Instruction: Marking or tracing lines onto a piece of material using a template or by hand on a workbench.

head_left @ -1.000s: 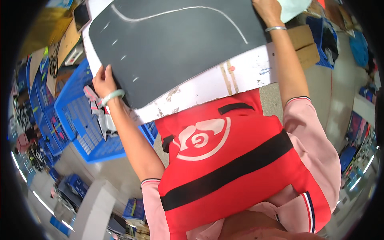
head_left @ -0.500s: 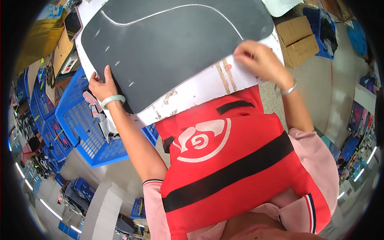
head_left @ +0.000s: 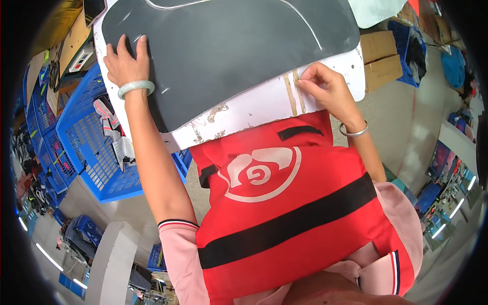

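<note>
A dark grey sheet (head_left: 223, 56) with rounded corners lies on a worn white board (head_left: 236, 109). A thin white curved line (head_left: 305, 23) runs across its far part, and short white dashes mark its left side. My left hand (head_left: 127, 62), fingers spread, rests on the sheet's left edge. Near the board's front edge, my right hand (head_left: 325, 86) is closed in a pinch beside two brown tape strips (head_left: 291, 94). Whatever is between its fingertips is hidden.
A blue plastic basket (head_left: 96, 165) holding shoe-like pieces (head_left: 118, 137) stands left of the board. Cardboard (head_left: 381, 66) and a blue crate (head_left: 404, 43) are at the far right. A phone (head_left: 94, 10) lies at the far left corner.
My left hand has moved farther up the sheet's left edge. My right hand has come down from the line's end to the tape strips, where a small pink disc showed before; the disc is now out of sight.
</note>
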Demonstrator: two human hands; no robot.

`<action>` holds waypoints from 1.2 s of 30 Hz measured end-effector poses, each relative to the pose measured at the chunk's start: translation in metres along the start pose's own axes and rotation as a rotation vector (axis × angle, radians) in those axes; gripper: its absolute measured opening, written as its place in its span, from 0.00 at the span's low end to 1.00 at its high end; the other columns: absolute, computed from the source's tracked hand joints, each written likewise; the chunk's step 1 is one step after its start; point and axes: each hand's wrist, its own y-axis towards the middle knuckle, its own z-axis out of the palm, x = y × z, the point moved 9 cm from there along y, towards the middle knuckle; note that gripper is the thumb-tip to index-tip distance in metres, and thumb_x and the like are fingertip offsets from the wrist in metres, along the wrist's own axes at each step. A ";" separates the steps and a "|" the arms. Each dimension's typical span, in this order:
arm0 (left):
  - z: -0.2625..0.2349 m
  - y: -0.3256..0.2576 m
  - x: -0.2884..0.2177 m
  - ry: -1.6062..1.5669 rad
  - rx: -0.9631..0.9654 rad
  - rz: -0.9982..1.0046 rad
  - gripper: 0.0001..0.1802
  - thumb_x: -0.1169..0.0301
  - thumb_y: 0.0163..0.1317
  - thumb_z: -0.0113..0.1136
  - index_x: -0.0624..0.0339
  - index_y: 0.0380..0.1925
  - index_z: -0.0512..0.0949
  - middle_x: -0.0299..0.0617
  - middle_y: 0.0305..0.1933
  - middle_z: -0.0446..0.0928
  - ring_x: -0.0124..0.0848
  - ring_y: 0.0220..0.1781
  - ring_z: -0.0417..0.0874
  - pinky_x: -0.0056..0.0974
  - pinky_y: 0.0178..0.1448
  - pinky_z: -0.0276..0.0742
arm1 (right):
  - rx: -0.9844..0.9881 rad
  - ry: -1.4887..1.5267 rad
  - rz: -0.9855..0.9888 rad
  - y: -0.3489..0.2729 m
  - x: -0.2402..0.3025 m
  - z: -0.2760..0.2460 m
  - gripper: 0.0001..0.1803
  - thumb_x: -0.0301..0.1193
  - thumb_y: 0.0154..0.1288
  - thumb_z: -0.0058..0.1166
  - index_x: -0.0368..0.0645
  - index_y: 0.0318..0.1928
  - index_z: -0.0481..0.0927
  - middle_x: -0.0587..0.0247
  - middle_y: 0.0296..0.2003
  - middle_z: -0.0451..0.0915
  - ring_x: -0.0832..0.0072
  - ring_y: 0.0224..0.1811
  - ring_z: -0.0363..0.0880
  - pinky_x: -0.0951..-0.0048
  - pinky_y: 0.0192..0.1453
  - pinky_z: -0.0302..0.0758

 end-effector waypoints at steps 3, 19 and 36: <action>0.009 -0.003 -0.003 0.003 0.060 -0.022 0.33 0.41 0.60 0.52 0.46 0.60 0.72 0.54 0.68 0.62 0.51 0.69 0.60 0.56 0.66 0.59 | 0.087 0.571 0.056 0.009 0.004 0.002 0.05 0.27 0.65 0.57 0.39 0.39 0.78 0.66 0.34 0.81 0.82 0.32 0.78 0.79 0.39 0.75; 0.008 -0.009 -0.018 0.104 0.087 -0.035 0.31 0.47 0.66 0.48 0.44 0.65 0.66 0.50 0.71 0.59 0.59 0.70 0.56 0.56 0.69 0.54 | 0.298 0.947 0.025 0.081 0.073 0.014 0.07 0.28 0.68 0.54 0.40 0.43 0.78 0.65 0.31 0.79 0.76 0.30 0.78 0.70 0.40 0.78; 0.002 -0.013 -0.013 -0.013 0.213 -0.171 0.33 0.49 0.65 0.48 0.46 0.68 0.62 0.50 0.74 0.52 0.55 0.76 0.45 0.58 0.74 0.43 | 0.012 -0.449 -0.430 0.304 0.244 0.128 0.17 0.41 0.61 0.57 0.36 0.33 0.76 0.66 0.28 0.75 0.78 0.31 0.71 0.75 0.38 0.69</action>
